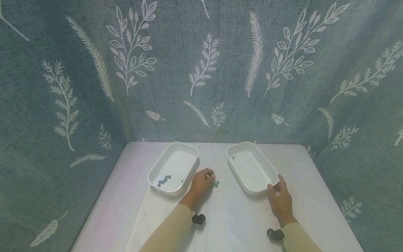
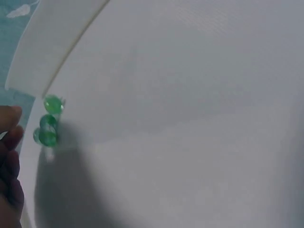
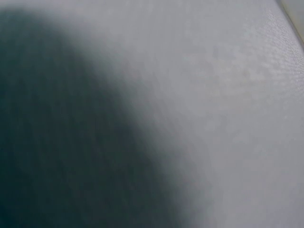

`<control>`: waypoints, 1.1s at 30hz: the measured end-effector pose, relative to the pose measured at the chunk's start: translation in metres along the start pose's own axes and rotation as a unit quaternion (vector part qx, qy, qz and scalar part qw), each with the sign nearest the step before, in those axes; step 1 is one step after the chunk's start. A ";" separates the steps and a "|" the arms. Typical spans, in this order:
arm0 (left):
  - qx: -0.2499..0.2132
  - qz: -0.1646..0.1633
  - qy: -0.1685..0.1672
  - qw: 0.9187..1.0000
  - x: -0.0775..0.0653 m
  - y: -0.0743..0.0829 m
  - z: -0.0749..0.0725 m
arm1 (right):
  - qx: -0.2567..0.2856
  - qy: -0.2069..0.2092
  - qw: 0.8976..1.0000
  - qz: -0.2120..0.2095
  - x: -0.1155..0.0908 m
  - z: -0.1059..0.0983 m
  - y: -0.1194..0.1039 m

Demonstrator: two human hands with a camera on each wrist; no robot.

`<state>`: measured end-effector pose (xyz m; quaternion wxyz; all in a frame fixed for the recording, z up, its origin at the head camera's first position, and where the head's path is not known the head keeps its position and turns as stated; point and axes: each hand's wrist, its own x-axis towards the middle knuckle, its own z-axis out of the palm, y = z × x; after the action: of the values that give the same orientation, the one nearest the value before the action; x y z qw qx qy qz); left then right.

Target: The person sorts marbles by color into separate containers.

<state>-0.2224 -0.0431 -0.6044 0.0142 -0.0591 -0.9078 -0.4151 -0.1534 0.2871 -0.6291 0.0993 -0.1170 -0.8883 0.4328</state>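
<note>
My left hand (image 1: 201,182) is bent over a small cluster of green glass marbles (image 1: 217,183), thumb and forefinger close together just above them. I cannot tell whether a marble is between those fingertips. In the left wrist view, curled fingers (image 2: 12,137) show at the left edge beside several green marbles (image 2: 48,137) on the white surface. My right hand (image 1: 280,199) grips the near right corner of a white tray (image 1: 240,179), thumb at the near side and fingers along the right rim. One pale marble (image 1: 233,157) lies near that tray's far left corner. The right wrist view is mostly dark blur.
Another white tray (image 1: 152,173) stands left of my left hand, with several blue marbles (image 1: 163,182) in its near end. Both trays sit on a white-covered table (image 1: 233,224). Patterned green-blue cloth (image 1: 176,80) hangs along the back and both sides.
</note>
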 end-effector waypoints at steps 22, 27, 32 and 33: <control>-0.009 0.038 -0.007 0.999 0.027 0.035 0.001 | 0.003 0.009 1.000 -0.005 -0.001 0.001 0.000; -0.009 0.037 -0.006 0.999 0.032 0.042 0.002 | 0.006 0.009 1.000 -0.009 -0.002 0.000 -0.001; -0.017 0.035 -0.007 0.999 0.038 0.050 0.004 | 0.004 0.013 1.000 -0.018 -0.001 0.001 0.001; -0.020 0.037 -0.007 0.999 0.039 0.051 0.005 | 0.004 0.014 1.000 -0.019 -0.001 0.001 0.001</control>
<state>-0.2546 -0.0023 -0.5661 0.0218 -0.0962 -0.8966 -0.4317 -0.1532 0.2866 -0.6308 0.1207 -0.1061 -0.8870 0.4328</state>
